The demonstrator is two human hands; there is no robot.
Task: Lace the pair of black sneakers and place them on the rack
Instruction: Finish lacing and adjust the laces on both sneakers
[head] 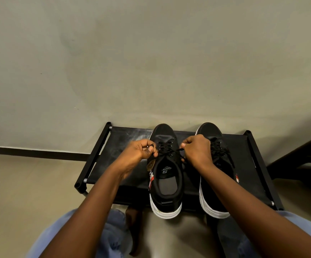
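— Two black sneakers stand side by side on the rack [121,138], toes toward the wall. Which one are you on?

— The left sneaker [165,170]. My left hand [139,151] pinches one end of the lace [166,148], fingers curled tight around it; my right hand [196,151] grips the other end the same way, and the lace runs taut across the eyelets between them.

— And the right sneaker [216,164]?

— Partly behind my right wrist; it appears laced, though I cannot tell if it is tied.

— How will it all handle?

— I judge the lace thin, limp and prone to slip, best pinched near its tips. The shoes look light with firm soles; take them by the heel collar.
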